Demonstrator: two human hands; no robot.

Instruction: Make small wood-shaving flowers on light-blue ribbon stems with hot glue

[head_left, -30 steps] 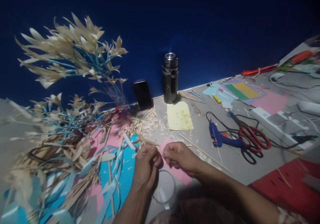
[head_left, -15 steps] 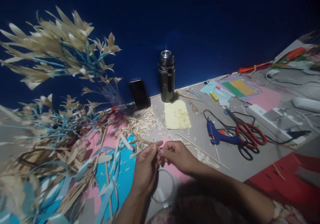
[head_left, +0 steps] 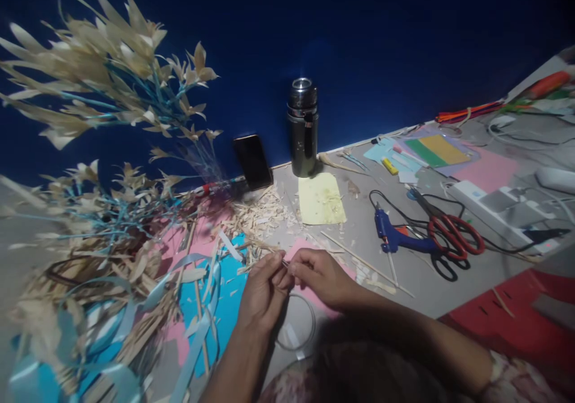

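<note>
Thin pc (head_left: 286,263) pinched by L hand (head_left: 265,289) & R hand (head_left: 321,277), ring (head_left: 315,323) nr L wrist, scraps (head_left: 260,216) beyond.

The right sleeve (head_left: 516,384) is pale with a muted pinkish floral print. Beyond the sleeve, the right forearm (head_left: 417,331) and right hand (head_left: 320,277) are bare, as is the left hand (head_left: 265,286). Left of the sleeve, shadowed clothing (head_left: 285,385) shows blurred pinkish patches.
</note>
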